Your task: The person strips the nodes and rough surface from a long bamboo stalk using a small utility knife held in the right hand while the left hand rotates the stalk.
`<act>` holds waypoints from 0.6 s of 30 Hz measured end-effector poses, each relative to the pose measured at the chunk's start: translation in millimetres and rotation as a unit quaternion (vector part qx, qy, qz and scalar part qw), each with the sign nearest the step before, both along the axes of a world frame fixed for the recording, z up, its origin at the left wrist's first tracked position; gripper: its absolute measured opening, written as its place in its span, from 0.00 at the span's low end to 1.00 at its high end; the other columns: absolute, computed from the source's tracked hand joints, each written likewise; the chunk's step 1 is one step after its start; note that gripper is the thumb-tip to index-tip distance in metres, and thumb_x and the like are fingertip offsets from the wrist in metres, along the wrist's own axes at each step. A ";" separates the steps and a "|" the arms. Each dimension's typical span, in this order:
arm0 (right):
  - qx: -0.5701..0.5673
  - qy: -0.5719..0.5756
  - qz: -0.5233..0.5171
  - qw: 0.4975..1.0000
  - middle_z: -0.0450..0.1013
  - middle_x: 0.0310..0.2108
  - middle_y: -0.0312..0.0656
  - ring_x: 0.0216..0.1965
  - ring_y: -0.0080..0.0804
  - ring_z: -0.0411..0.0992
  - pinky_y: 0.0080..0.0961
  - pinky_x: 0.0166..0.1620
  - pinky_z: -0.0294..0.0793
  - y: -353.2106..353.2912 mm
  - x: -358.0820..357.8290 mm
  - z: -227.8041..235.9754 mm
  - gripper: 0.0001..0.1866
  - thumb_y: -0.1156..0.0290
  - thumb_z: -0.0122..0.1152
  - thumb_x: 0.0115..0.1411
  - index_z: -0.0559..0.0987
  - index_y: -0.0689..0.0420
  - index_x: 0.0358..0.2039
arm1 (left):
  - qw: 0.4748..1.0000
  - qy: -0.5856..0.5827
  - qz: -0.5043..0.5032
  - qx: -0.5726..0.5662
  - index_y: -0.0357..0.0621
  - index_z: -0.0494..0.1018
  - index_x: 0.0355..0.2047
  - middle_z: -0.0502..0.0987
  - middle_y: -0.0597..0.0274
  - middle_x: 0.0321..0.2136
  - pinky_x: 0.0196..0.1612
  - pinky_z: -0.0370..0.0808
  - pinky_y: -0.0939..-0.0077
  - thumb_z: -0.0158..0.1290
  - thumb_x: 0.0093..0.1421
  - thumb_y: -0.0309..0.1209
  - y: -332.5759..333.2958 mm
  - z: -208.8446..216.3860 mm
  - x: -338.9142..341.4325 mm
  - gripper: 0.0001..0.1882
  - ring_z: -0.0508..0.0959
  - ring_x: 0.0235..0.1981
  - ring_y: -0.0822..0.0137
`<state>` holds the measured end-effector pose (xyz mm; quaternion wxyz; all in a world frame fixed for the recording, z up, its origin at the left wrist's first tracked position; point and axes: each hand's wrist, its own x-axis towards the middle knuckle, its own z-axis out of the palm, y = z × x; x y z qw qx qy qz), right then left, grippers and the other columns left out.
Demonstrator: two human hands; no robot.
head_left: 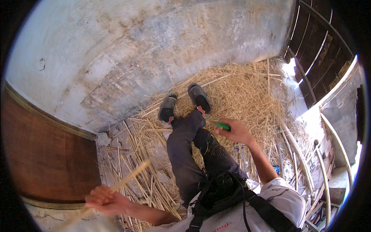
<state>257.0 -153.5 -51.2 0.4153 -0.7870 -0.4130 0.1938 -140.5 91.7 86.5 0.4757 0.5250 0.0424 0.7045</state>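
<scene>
My left hand [102, 200] blurs around the stick [123, 180]; my right hand [236, 131] hides most of the green tool [222, 125].

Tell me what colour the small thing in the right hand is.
Green, clearest in the head view: the small handle in the right hand.

Golden straw [247, 96], pale yellow stick [131, 176], green tool [222, 125], grey shoes [199, 97], dark trousers [185, 154], white shirt [286, 201].

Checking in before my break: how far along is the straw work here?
Done: loose straw already covers the floor around the shoes. In hand: left hand grips a pale stick; right hand holds a green tool. Left: stalks still lie scattered, unbundled.
</scene>
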 end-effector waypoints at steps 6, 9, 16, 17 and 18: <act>0.077 0.138 0.112 0.981 0.81 0.38 0.44 0.37 0.34 0.77 0.34 0.41 0.75 32.5 -33.6 -29.7 0.27 0.48 0.63 0.71 0.78 0.55 0.61 | 0.986 -0.132 -0.093 0.034 0.47 0.63 0.28 0.65 0.60 0.32 0.62 0.65 0.57 0.42 0.79 0.41 -6.3 22.2 28.1 0.20 0.70 0.45 0.61; 0.147 0.308 0.098 0.935 0.82 0.38 0.41 0.30 0.23 0.69 0.24 0.35 0.69 46.6 -54.3 4.4 0.30 0.49 0.58 0.74 0.74 0.58 0.66 | 0.968 -0.150 -0.171 -0.104 0.44 0.70 0.34 0.71 0.48 0.50 0.78 0.49 0.43 0.41 0.79 0.43 -16.2 -5.5 77.6 0.19 0.66 0.64 0.49; 0.326 0.447 -0.041 0.832 0.81 0.37 0.41 0.19 0.13 0.55 0.16 0.24 0.52 65.9 -46.1 24.0 0.26 0.52 0.49 0.79 0.72 0.57 0.67 | 0.913 -0.101 -0.350 -0.183 0.45 0.72 0.54 0.59 0.39 0.73 0.80 0.44 0.41 0.38 0.80 0.45 -56.7 -92.8 152.1 0.19 0.53 0.77 0.43; 0.353 0.442 -0.065 0.822 0.81 0.36 0.41 0.19 0.13 0.55 0.16 0.23 0.52 66.5 -43.4 24.8 0.26 0.52 0.49 0.79 0.73 0.57 0.65 | 0.911 -0.069 -0.349 -0.208 0.46 0.71 0.56 0.59 0.40 0.73 0.80 0.44 0.41 0.37 0.80 0.45 -65.4 -93.4 157.2 0.20 0.53 0.77 0.44; 0.365 0.426 -0.089 0.823 0.82 0.36 0.42 0.19 0.13 0.55 0.17 0.23 0.52 65.6 -39.4 24.5 0.24 0.52 0.50 0.79 0.74 0.58 0.63 | 0.907 -0.038 -0.348 -0.233 0.47 0.71 0.58 0.59 0.41 0.73 0.80 0.44 0.41 0.37 0.81 0.45 -71.9 -94.5 160.9 0.20 0.54 0.77 0.44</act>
